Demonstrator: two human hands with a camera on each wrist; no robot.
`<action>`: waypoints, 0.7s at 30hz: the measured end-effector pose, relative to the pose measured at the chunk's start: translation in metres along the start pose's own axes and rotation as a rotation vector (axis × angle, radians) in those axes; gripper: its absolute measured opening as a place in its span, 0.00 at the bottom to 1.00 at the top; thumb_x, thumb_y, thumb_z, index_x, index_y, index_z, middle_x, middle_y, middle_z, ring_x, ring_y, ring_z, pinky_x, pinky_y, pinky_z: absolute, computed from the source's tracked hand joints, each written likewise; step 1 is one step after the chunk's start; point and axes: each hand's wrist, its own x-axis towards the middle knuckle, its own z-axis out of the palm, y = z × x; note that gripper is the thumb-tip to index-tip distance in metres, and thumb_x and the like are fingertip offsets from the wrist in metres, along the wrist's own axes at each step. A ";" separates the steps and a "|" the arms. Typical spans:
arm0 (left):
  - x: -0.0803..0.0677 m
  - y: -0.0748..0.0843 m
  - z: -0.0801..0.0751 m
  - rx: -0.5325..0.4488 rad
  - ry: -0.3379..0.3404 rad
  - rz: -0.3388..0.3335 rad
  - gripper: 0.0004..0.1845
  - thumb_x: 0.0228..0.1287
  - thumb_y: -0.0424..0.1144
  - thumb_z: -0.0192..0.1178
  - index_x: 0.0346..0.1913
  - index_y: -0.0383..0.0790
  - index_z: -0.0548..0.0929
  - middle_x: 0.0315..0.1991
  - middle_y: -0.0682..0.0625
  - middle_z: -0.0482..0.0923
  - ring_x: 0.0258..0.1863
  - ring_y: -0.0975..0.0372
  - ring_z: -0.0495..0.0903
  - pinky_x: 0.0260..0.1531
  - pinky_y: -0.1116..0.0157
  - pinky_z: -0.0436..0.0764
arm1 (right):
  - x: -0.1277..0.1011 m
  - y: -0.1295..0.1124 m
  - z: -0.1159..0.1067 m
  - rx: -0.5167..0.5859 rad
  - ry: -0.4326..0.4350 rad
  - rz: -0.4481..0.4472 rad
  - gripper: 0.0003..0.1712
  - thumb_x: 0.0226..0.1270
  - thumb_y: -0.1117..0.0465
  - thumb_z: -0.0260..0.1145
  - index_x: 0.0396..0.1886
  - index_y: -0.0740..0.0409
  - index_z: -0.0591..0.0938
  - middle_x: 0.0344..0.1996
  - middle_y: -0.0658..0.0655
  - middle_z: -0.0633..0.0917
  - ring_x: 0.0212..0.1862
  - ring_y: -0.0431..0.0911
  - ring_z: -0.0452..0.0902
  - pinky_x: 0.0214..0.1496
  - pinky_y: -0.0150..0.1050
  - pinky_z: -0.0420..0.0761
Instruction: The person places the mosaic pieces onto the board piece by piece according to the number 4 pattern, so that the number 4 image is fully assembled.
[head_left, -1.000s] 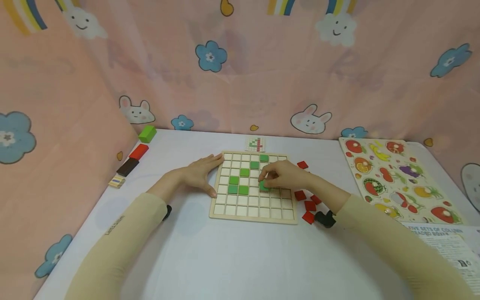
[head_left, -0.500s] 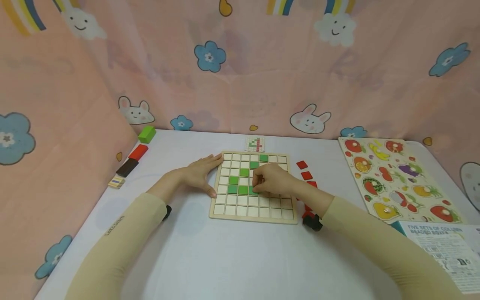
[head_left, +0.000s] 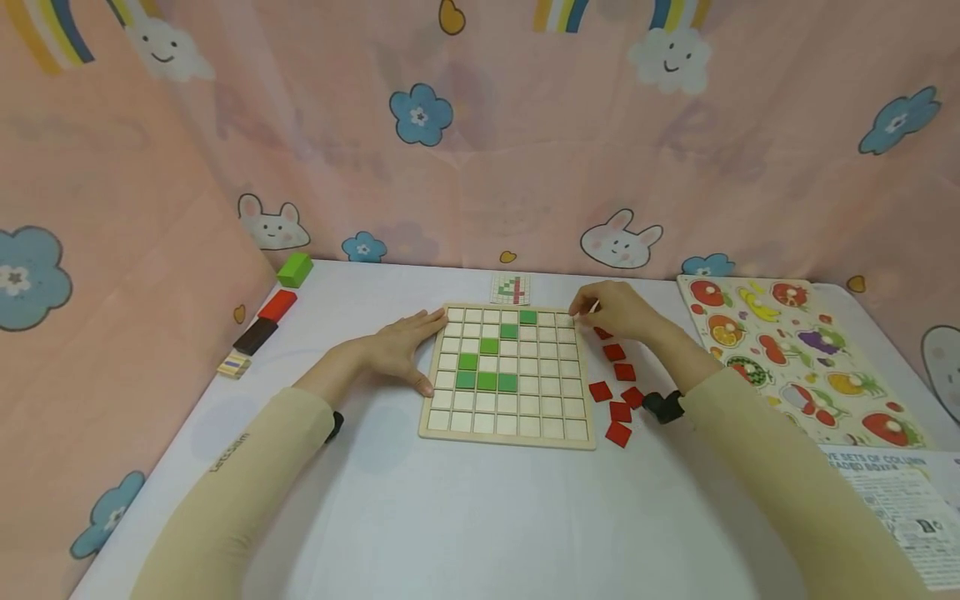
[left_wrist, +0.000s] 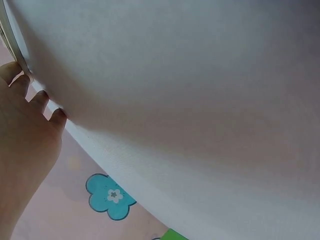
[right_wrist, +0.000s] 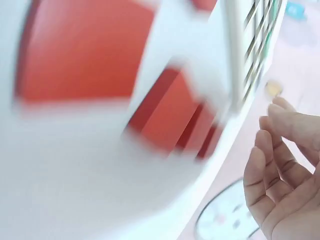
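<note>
left hand point(head_left: 393, 347) fanned against the board point(head_left: 529, 405), right hand point(head_left: 618, 309) near red tiles point(head_left: 624, 372), its grip loosely curled, seemingly empty

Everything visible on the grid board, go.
The board is pale, wood-looking and roughly square, with a plain rim around cream cells ruled by darker lines. Seven green tiles fill cells: a diagonal from the top row down leftward, then a short row of three. The other cells are bare. It lies flat on the white table. The left hand touches its left edge; right-hand contact is unclear.
</note>
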 end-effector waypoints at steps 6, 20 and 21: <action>0.000 0.001 -0.001 0.006 -0.001 0.007 0.69 0.41 0.62 0.76 0.80 0.46 0.43 0.83 0.54 0.32 0.82 0.49 0.35 0.80 0.42 0.42 | -0.005 0.025 -0.010 0.008 -0.064 0.051 0.14 0.62 0.74 0.63 0.44 0.58 0.86 0.47 0.62 0.85 0.47 0.56 0.79 0.46 0.42 0.84; 0.000 0.000 0.000 0.002 0.006 0.018 0.70 0.41 0.62 0.76 0.80 0.45 0.43 0.83 0.53 0.32 0.82 0.48 0.35 0.79 0.40 0.43 | -0.006 0.037 -0.009 -0.011 -0.067 0.056 0.13 0.59 0.73 0.68 0.42 0.58 0.86 0.42 0.61 0.85 0.47 0.54 0.76 0.52 0.48 0.82; 0.000 0.000 0.000 0.003 0.006 0.017 0.70 0.41 0.62 0.76 0.80 0.45 0.43 0.83 0.53 0.32 0.82 0.49 0.34 0.79 0.40 0.42 | -0.006 0.037 -0.009 -0.012 -0.060 0.058 0.12 0.58 0.73 0.68 0.41 0.59 0.85 0.40 0.61 0.84 0.45 0.54 0.76 0.49 0.45 0.82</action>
